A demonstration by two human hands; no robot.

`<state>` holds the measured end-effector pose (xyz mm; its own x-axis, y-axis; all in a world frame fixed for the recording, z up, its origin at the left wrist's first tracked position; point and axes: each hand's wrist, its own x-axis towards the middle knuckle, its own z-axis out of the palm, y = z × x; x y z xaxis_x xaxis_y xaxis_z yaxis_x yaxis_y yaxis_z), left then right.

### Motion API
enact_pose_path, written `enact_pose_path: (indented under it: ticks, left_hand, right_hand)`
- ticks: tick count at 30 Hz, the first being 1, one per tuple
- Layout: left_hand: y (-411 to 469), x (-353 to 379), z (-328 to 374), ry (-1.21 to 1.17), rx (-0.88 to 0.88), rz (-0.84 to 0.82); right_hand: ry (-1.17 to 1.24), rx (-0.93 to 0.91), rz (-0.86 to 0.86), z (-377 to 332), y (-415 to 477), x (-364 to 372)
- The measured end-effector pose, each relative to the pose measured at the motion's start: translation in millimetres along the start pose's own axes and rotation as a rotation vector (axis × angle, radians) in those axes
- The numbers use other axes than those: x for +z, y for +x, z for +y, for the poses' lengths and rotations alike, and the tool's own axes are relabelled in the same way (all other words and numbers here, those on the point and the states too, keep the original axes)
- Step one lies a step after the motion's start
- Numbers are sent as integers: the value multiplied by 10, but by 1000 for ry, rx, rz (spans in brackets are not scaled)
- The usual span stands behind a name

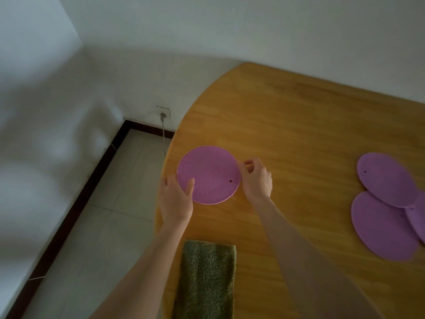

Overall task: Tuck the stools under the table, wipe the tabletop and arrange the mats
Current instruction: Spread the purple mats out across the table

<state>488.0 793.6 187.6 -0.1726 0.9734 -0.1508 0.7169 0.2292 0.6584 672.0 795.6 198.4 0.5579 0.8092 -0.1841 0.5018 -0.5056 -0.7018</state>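
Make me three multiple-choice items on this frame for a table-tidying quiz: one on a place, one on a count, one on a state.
1. Where does the green cloth lie?
A. on the floor
B. near table edge, between the forearms
C. on the mats

2. How many purple mats show?
A. two
B. four
C. six

3. The mat by the hands is
A. flat, held at both edges
B. folded
C. lifted upright

Answers:
B, it rests on the wood.
B, one mat plus an overlapping pile of three.
A, left hand and right hand pinch its rim.
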Motion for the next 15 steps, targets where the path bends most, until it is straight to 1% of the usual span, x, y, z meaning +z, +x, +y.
enact_pose_path:
  ticks: [4,9,12,15]
  left_hand:
    - [-225,44,216,-57,9,14]
    - [-552,238,731,-205,82,-81]
    - [-742,421,1031,-245,157,-107]
    - [-1078,690,1452,-320,154,-142]
  right_hand:
    - [87,37,37,98,-57,-279]
    - [223,58,65,395,-143,-764]
    - [259,49,105,579,-175,-1137]
    - [287,37,149,889,-213,-1669]
